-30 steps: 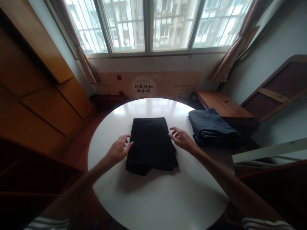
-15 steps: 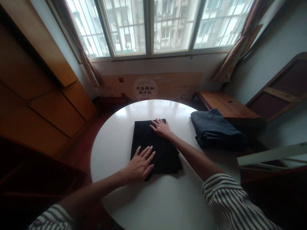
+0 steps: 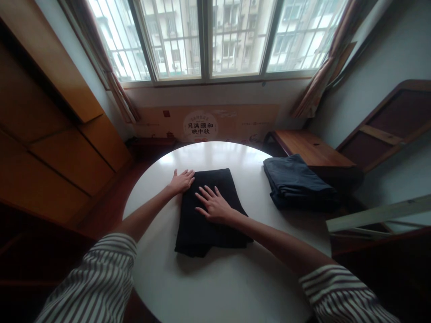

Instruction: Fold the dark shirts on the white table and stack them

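A folded black garment (image 3: 215,233), its exact kind not clear, lies flat on the round white table (image 3: 235,287). My left hand (image 3: 182,181) rests at its far left corner, fingers stretched out over the edge of the cloth. Across the middle of the garment lies my right hand (image 3: 214,205), palm down with fingers spread. Neither hand grips anything. Uneven layers of cloth show along the garment's near edge.
A stack of folded dark blue clothes (image 3: 298,181) sits at the table's right edge. Behind it is a wooden desk (image 3: 313,148). Wooden cabinets (image 3: 67,157) stand at the left, and a barred window (image 3: 205,40) is beyond the table.
My left hand has moved from the garment's near left part up to its far left corner. My right hand has slid from the far right corner down to the middle.
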A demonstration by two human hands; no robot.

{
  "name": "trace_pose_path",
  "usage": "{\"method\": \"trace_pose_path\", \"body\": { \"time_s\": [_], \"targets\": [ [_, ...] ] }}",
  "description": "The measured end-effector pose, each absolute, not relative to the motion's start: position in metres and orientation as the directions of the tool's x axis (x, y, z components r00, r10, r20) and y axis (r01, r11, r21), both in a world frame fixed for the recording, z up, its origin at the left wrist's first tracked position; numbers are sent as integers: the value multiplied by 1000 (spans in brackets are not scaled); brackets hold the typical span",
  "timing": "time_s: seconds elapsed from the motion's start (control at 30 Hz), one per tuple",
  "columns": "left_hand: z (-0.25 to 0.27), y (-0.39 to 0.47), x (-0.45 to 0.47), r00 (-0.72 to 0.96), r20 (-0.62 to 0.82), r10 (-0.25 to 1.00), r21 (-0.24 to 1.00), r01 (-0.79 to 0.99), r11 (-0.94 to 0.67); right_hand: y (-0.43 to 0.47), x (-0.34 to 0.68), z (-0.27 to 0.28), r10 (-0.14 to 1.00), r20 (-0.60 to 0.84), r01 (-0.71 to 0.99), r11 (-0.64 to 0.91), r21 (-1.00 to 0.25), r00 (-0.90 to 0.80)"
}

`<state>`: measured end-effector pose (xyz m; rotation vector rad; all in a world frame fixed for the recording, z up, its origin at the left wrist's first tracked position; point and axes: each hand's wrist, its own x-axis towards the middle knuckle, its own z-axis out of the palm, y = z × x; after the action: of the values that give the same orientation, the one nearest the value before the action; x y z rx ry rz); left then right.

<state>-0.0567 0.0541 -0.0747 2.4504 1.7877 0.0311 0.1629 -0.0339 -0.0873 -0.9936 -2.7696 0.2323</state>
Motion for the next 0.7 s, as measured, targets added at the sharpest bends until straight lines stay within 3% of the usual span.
{"method": "trace_pose_path", "body": {
  "time_s": [0.17, 0.33, 0.7],
  "targets": [
    [-76, 60, -26, 288, -3, 958, 61, 956, -288, -86, 182, -82, 542, 116, 481, 810, -334, -832],
    [-83, 59, 37, 641, -19, 767, 263, 743, -615, -92, 184, -75, 533, 74, 463, 789, -405, -843],
    [-87, 102, 77, 531, -112, 840, 315, 821, -477, -131, 189, -66, 424, 69, 341, 806, -483, -903]
  ]
}}
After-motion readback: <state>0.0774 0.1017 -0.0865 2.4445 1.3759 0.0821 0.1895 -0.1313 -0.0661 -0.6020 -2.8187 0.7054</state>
